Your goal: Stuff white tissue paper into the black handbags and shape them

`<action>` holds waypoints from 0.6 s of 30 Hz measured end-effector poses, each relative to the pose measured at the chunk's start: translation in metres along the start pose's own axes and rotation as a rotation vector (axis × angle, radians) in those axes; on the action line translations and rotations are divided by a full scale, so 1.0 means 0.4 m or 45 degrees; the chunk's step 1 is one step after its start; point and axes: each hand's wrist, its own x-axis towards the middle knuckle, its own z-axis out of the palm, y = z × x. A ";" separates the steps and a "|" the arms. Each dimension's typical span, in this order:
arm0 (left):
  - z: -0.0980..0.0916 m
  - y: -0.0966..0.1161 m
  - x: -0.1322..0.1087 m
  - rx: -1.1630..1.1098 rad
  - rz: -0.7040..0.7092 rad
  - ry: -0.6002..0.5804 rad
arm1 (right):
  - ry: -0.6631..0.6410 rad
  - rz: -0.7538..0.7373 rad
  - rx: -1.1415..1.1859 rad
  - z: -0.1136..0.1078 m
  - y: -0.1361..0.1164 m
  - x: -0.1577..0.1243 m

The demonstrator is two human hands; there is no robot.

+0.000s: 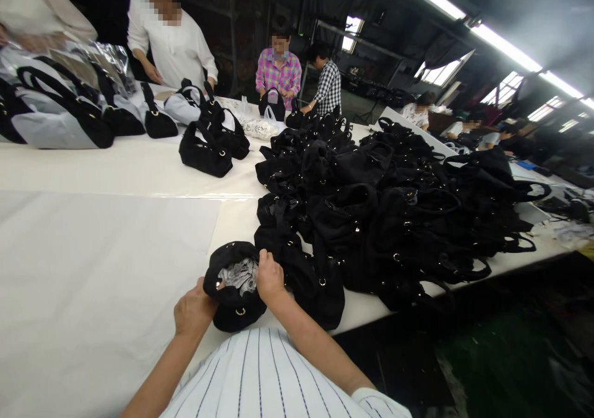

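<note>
A small black handbag (232,310) with a gold ring sits at the near edge of the white table (116,177), its mouth open and grey stuffing paper (239,276) showing inside. My left hand (193,310) grips the bag's left rim, fingers curled. My right hand (269,277) is closed on the right rim, beside the paper. A large heap of similar black handbags (394,208) lies just to the right, touching this bag.
A white sheet (93,269) covers the near left of the table. Two black bags (211,143) stand mid-table; black-and-white bags (60,115) line the far left. Several people work at the far side and at a table on the right. The table edge drops to dark floor (487,356).
</note>
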 end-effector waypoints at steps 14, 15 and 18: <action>0.056 0.018 -0.008 -0.589 0.490 0.153 | 0.276 -0.553 0.353 0.092 0.029 -0.072; 0.055 0.023 -0.006 -0.666 0.450 0.135 | 0.273 -0.529 0.382 0.095 0.025 -0.076; 0.055 0.033 -0.007 -0.855 0.358 0.036 | 0.279 -0.531 0.445 0.094 0.017 -0.079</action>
